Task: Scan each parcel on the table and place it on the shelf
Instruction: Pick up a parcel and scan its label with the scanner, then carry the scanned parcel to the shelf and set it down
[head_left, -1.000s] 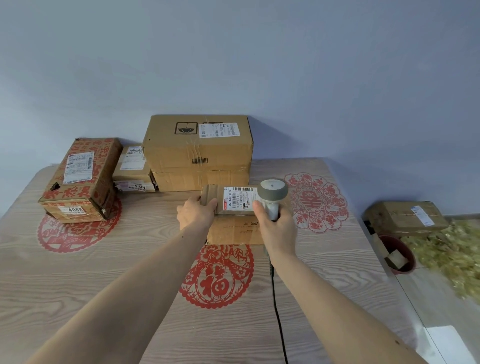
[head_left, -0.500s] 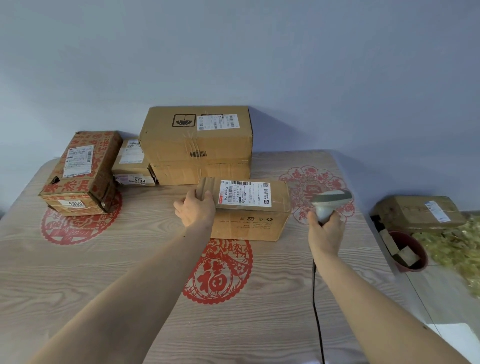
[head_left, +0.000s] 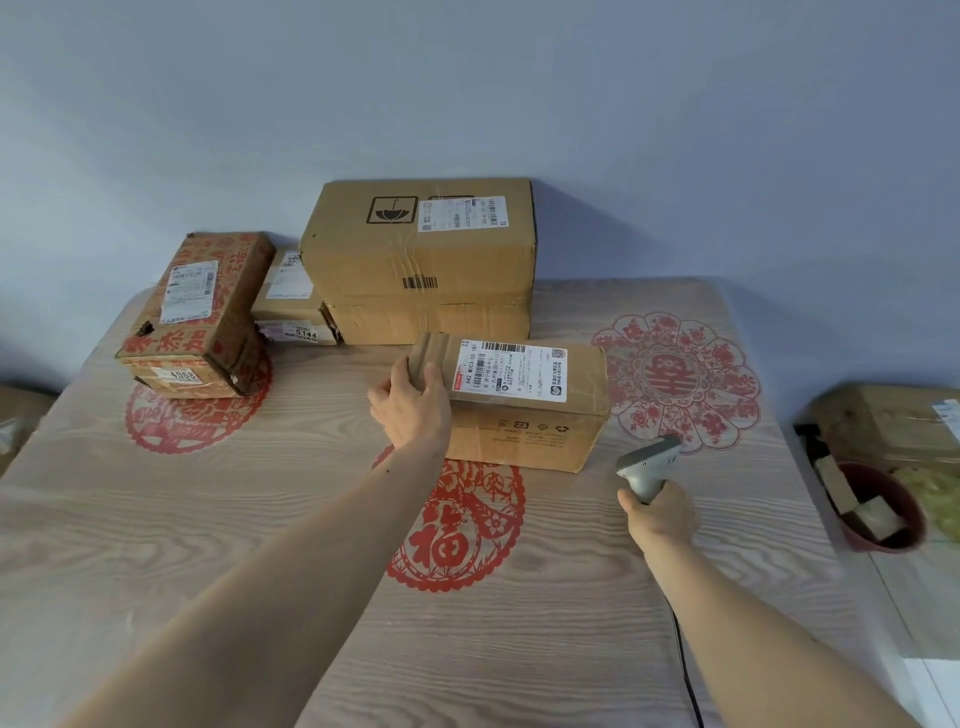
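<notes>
A brown cardboard parcel with a white barcode label on top lies in the middle of the wood-grain table. My left hand grips its left end. To the parcel's right and nearer me, my right hand holds a grey corded barcode scanner low over the table, apart from the parcel. Behind the parcel a large brown box sits on a flatter box. At the far left lie a red-printed box and a small labelled box.
Red paper-cut decorations mark the table top. Right of the table, on the floor, stand another cardboard box and a dark red pot with yellow-green foliage beside it. A plain wall runs behind the table. No shelf is in view.
My right hand has drawn the scanner away from the parcel's label, rightward and down toward the table. My left hand stays on the parcel's left end.
</notes>
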